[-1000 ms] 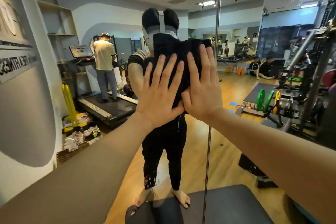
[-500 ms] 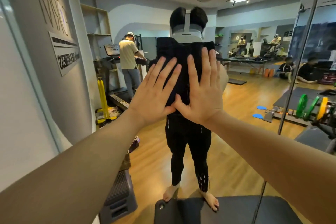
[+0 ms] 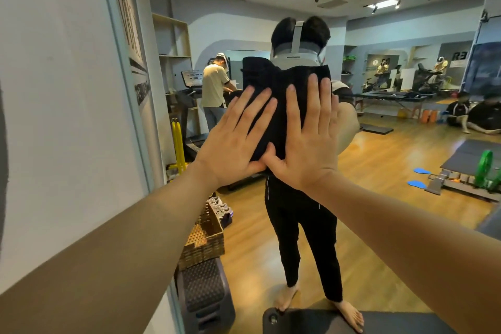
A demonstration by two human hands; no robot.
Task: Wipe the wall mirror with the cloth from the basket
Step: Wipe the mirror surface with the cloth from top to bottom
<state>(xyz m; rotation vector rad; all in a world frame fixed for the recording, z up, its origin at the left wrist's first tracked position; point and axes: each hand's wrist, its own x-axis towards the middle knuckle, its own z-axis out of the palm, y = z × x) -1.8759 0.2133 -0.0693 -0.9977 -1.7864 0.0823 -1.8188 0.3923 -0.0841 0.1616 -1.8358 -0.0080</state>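
Observation:
A black cloth [image 3: 279, 95] lies flat against the wall mirror [image 3: 393, 160], high up in front of me. My left hand [image 3: 238, 141] presses on its left part with straight, spread fingers. My right hand [image 3: 309, 144] presses beside it on the cloth's right part, fingers straight too, thumbs nearly touching. The cloth's lower half is hidden under my palms. The mirror's left edge [image 3: 122, 68] runs down next to a pale wall. My own reflection stands barefoot behind the cloth.
A woven basket [image 3: 203, 238] sits low at the mirror's left edge, above a dark ribbed step block [image 3: 203, 293]. A dark mat [image 3: 352, 323] lies at the mirror's foot. The glass reflects a gym: treadmill, people, weight plates, wooden floor.
Both hands and the cloth have slid left along the mirror, close to its left edge. The seam pole seen earlier has left the view; the basket now shows.

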